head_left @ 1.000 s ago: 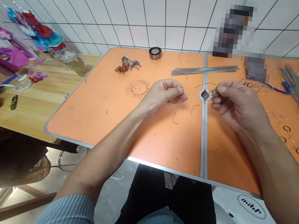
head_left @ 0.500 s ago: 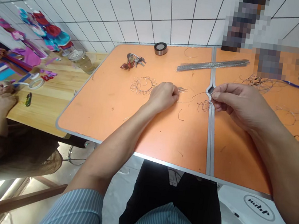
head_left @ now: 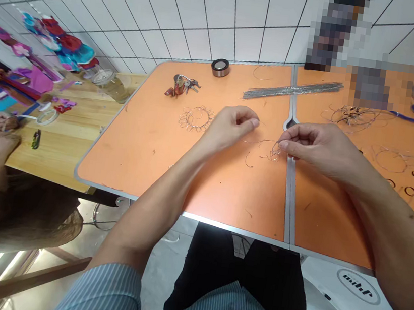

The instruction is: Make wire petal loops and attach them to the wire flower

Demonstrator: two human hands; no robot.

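Note:
My left hand [head_left: 233,127] is raised a little over the orange table [head_left: 146,152], its thumb and fingertips pinched together; what they hold, if anything, is too thin to make out. Fingers of my right hand [head_left: 309,144] are closed at the edge of a small tangle of thin wire [head_left: 275,154], near the table's grey seam. Left of my left hand lies a looped wire ring [head_left: 196,118]. One short curved wire piece [head_left: 248,159] rests on the table below the hands.
Behind the hands are a bundle of straight wires [head_left: 294,90], a round tape roll [head_left: 220,67] and keys [head_left: 183,86]. More wire [head_left: 353,116] and small dark rings [head_left: 410,191] lie right. Another person's hands [head_left: 0,133] work at a wooden table [head_left: 73,157] on the left.
My left hand has lifted slightly and its fingertips now point right. My right hand has moved left and slightly down, to the wire tangle.

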